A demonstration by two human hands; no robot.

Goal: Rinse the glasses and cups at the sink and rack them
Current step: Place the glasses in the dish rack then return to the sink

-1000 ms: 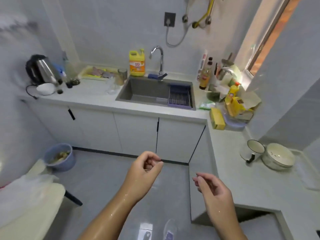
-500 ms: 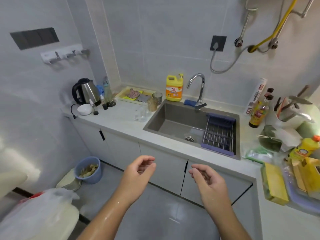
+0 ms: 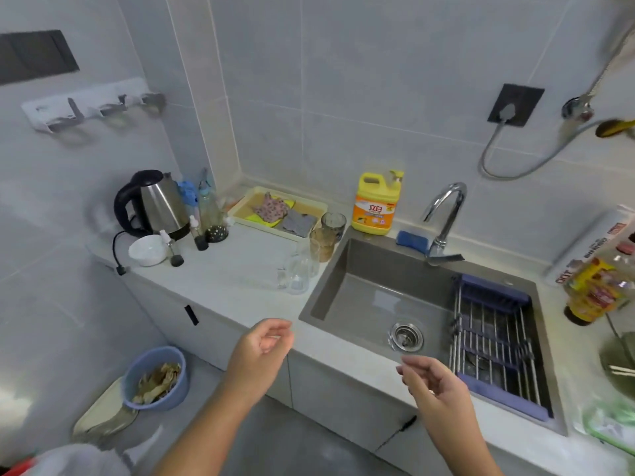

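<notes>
Hovering at the counter's front edge, your left hand (image 3: 261, 352) and right hand (image 3: 436, 386) are both loosely curled and hold nothing.
Head view: the glasses (image 3: 309, 259) stand on the counter (image 3: 237, 283) just left of the sink (image 3: 343, 286), too blurred to count; the rack (image 3: 494, 341) sits in the sink's right end; a bottle (image 3: 598, 290) is smeared.

We held our left hand (image 3: 256, 352) and right hand (image 3: 438, 389) empty, fingers (image 3: 276, 327) loosely curled, at lower centre; glasses (image 3: 323, 243) stood on the surface (image 3: 233, 269) beside the sink (image 3: 347, 269).
</notes>
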